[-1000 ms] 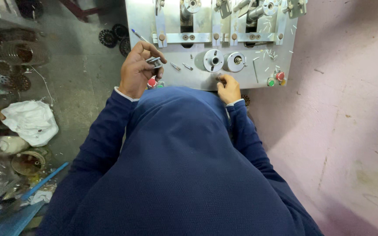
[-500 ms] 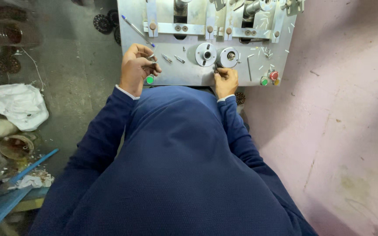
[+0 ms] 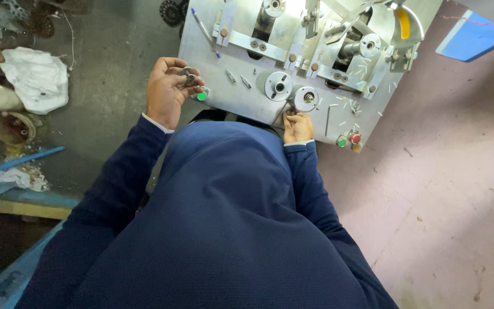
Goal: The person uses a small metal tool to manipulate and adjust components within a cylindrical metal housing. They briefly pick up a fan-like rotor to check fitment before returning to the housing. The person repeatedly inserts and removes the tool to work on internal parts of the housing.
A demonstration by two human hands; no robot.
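Observation:
I look down over my dark blue garment at a grey metal machine plate [image 3: 241,103]. My left hand [image 3: 170,91] is at the plate's left edge, fingers curled around small metal parts [image 3: 188,74], just beside a green button [image 3: 202,96]. My right hand [image 3: 297,126] rests at the plate's near edge, fingertips pinched on something small right below a round metal disc [image 3: 306,98]; what it pinches is too small to make out. A second disc [image 3: 278,87] sits next to it.
Small metal pins [image 3: 361,68] lie scattered on the plate, with a blue pen [image 3: 204,31] and a hex key [image 3: 328,117]. Green and red buttons [image 3: 349,139] sit at the near right corner. White cloth [image 3: 35,77] and clutter lie on the grey floor at left; pink floor at right.
The view has swung, so the machine plate now sits tilted. My left hand stays by the green button with the parts; my right hand stays at the plate's near edge under the disc.

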